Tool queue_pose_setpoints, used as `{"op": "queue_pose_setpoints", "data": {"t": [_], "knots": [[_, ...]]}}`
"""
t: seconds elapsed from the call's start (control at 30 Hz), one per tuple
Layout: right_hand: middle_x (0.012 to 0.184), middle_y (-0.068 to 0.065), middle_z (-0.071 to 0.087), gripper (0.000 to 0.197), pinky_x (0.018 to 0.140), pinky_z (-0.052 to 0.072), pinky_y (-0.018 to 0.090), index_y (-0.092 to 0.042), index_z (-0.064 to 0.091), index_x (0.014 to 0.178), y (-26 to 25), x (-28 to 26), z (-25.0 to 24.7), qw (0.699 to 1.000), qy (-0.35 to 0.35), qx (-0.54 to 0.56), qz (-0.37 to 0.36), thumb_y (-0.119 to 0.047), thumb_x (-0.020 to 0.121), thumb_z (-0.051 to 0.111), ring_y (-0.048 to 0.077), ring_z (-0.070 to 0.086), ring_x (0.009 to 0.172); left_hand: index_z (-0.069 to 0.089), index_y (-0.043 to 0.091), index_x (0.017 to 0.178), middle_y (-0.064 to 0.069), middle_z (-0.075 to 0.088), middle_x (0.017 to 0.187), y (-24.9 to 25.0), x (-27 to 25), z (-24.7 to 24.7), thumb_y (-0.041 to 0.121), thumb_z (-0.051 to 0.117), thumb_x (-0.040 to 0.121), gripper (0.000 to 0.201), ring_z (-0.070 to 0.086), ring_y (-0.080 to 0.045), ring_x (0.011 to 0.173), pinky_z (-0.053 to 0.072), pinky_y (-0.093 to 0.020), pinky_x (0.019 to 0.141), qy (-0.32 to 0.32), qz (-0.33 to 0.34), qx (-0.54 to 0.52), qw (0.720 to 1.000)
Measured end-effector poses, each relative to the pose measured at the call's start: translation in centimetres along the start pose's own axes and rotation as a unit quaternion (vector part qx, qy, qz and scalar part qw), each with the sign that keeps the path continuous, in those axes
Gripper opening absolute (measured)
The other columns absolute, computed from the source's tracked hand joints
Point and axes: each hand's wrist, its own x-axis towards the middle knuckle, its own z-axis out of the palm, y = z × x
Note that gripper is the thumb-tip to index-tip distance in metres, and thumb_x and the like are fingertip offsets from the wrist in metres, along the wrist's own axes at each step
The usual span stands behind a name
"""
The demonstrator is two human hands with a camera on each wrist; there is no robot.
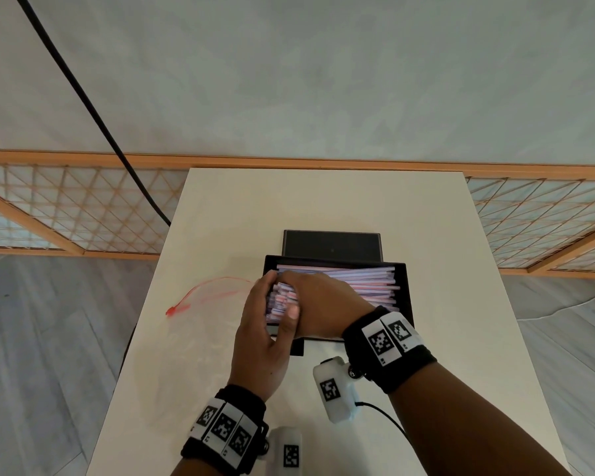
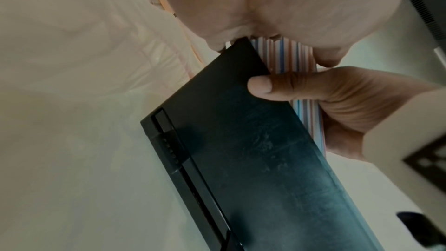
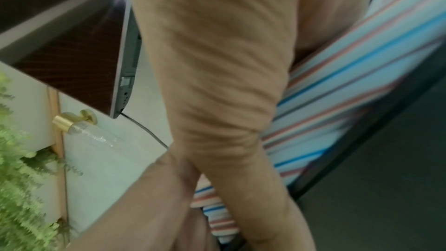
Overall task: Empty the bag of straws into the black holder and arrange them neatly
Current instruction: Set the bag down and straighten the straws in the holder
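The black holder (image 1: 406, 297) stands mid-table with the striped straws (image 1: 358, 280) lying across it, left to right. Both hands are at the bundle's left end. My left hand (image 1: 258, 324) cups the straw ends from the left, its fingers curled over them. Reaching in from the right, my right hand (image 1: 323, 300) lies over the straws with its fingers wrapped round the bundle. In the left wrist view a thumb (image 2: 263, 87) presses against the holder's outer wall (image 2: 241, 150) beside the straws (image 2: 289, 54). The right wrist view shows the straws (image 3: 350, 75) against my palm.
The clear plastic bag (image 1: 200, 324) with a red zip lies flat on the white table (image 1: 323, 201), left of the holder. A black lid (image 1: 332, 243) lies just behind the holder. A black cable (image 1: 93, 111) hangs at the far left. Lattice railings flank the table.
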Motion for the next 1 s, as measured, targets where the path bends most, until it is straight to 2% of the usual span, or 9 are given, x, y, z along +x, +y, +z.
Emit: {"op": "queue_pose_setpoints", "data": {"t": [0.17,0.27,0.37,0.57,0.7,0.87,0.93,1.0], "knots": [[0.101,-0.011,0.071,0.052,0.079,0.059,0.041,-0.038,0.052,0.117,-0.1,0.3,0.1,1.000,-0.005,0.001,-0.003,-0.051,0.071,0.073,0.019,0.069,0.089,0.037,0.033,0.149,0.013,0.052,0.145,-0.1,-0.1,0.0,0.061,0.044,0.089,0.066,0.055,-0.006,0.128,0.048,-0.028,0.103,0.001,-0.005,0.006,1.000],[0.100,-0.012,0.071,0.051,0.076,0.058,0.038,-0.039,0.052,0.114,-0.2,0.4,-0.2,1.000,-0.010,-0.020,-0.001,-0.053,0.070,0.072,0.019,0.068,0.089,0.036,0.034,0.148,0.012,0.052,0.144,0.1,-0.1,0.0,0.060,0.043,0.091,0.063,0.055,-0.007,0.128,0.049,-0.034,0.103,0.005,-0.006,0.007,1.000],[0.100,-0.011,0.071,0.048,0.074,0.055,0.037,-0.036,0.052,0.115,-0.5,0.5,-0.2,0.999,0.000,-0.038,-0.003,-0.054,0.073,0.068,0.021,0.068,0.091,0.035,0.037,0.148,0.014,0.052,0.144,0.1,-0.2,0.0,0.060,0.043,0.091,0.062,0.056,-0.005,0.126,0.051,-0.033,0.102,0.010,-0.009,0.003,1.000],[0.106,-0.009,0.071,0.052,0.083,0.058,0.044,-0.037,0.052,0.122,-0.5,0.4,0.1,1.000,-0.017,-0.011,0.004,-0.051,0.075,0.069,0.023,0.068,0.094,0.035,0.041,0.148,0.012,0.054,0.142,-0.1,-0.2,0.2,0.060,0.044,0.091,0.061,0.058,-0.008,0.124,0.052,-0.036,0.099,0.012,-0.020,0.003,1.000],[0.112,-0.008,0.067,0.051,0.087,0.056,0.043,-0.034,0.053,0.123,-0.6,0.3,0.0,0.999,0.009,-0.039,-0.002,-0.052,0.078,0.069,0.020,0.067,0.101,0.034,0.041,0.148,0.011,0.054,0.143,-0.3,-0.2,0.2,0.059,0.045,0.091,0.060,0.059,-0.009,0.124,0.054,-0.040,0.097,0.012,-0.023,-0.002,1.000],[0.120,-0.002,0.058,0.065,0.097,0.052,0.046,-0.028,0.051,0.134,-0.4,-0.1,0.8,0.999,0.037,0.002,-0.004,-0.044,0.076,0.074,0.021,0.058,0.110,0.032,0.035,0.151,0.012,0.051,0.147,-0.3,-0.2,0.3,0.055,0.046,0.091,0.064,0.055,-0.009,0.128,0.051,-0.039,0.102,0.009,-0.018,0.010,1.000],[0.133,-0.001,0.052,0.079,0.106,0.044,0.043,-0.026,0.047,0.143,-0.1,-0.9,0.7,0.998,0.065,0.011,-0.004,-0.044,0.074,0.080,0.021,0.050,0.122,0.033,0.031,0.151,0.011,0.051,0.146,-0.2,-0.2,0.2,0.054,0.048,0.091,0.065,0.055,-0.008,0.129,0.051,-0.037,0.103,0.008,-0.011,0.010,1.000],[0.137,-0.001,0.045,0.085,0.108,0.037,0.040,-0.029,0.043,0.146,0.1,-2.1,0.1,0.995,0.099,-0.009,0.009,-0.051,0.072,0.080,0.020,0.040,0.127,0.034,0.029,0.150,0.010,0.052,0.145,-0.3,-0.2,0.1,0.051,0.050,0.092,0.064,0.055,-0.010,0.128,0.051,-0.032,0.102,0.005,-0.005,0.003,1.000]]}}
